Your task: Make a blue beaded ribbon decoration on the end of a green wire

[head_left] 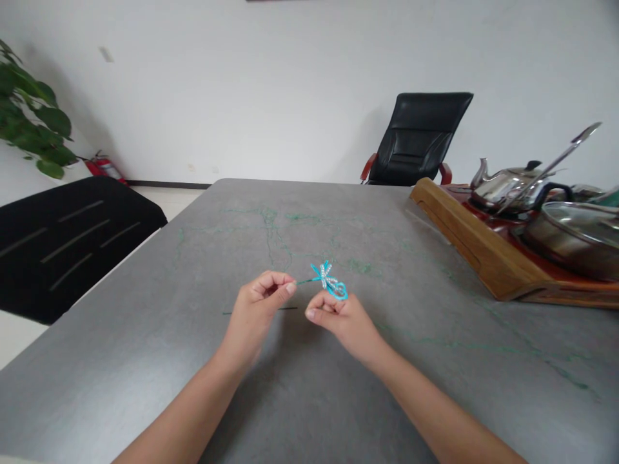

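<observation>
Your left hand (256, 301) pinches the thin green stem (305, 281), the blue-and-silver ornament (325, 276) up at its tip, above the table (145, 322)! Your right hand (343, 319) curls just below; whether it grips or touches anything, you can't tell. A dark rod (289, 309) runs partly hidden behind your left.

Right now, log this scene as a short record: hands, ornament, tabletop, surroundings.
left hand: pinching the green stem of the ornament
right hand: curled by the ornament; any grip unclear
ornament: turquoise and silver, flower-like
tabletop: gray, green-streaked; thin dark rod partly hidden behind left hand
right side: wooden tray with steel kettle and steel pot
beyond tabletop: black leather armchair
</observation>
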Tool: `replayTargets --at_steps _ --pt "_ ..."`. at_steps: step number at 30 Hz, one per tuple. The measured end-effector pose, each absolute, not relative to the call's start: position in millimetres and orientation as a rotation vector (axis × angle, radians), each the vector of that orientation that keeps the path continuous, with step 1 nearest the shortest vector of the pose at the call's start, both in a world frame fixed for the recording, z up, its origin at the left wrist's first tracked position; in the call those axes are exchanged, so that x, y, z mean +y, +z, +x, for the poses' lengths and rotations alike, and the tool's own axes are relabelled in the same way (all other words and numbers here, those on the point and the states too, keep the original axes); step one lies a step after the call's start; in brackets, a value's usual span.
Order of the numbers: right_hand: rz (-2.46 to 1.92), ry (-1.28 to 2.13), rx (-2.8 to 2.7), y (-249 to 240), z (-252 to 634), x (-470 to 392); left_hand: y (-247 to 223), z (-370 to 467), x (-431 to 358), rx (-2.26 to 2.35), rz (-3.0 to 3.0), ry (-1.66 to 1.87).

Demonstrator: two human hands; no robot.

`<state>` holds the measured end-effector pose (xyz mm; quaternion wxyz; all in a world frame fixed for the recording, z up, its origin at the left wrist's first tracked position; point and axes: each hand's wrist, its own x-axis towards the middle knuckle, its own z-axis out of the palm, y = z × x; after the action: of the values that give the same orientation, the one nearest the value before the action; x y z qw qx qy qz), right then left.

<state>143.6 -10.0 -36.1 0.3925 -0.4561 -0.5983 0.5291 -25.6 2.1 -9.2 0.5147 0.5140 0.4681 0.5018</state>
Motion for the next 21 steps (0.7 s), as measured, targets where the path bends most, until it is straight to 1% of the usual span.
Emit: replayTargets --at_steps 5,10,16,21 --pt "-1.173 1.177 -1.675 -24 138 -26 -14 -29 4 1.230 1.374 1.260" --pt "-1.139 0.901 -1.839 -8 141 -36 -10 -28 1 1.342 1.690 1.276" --pt "-1.084 0.705 -1.898 8 149 -39 -8 -26 -4 1.357 2.018 1.300" --pt "-1.100 0.558 -1.868 16 160 -37 -10 -25 -4 1.282 2.245 1.244"
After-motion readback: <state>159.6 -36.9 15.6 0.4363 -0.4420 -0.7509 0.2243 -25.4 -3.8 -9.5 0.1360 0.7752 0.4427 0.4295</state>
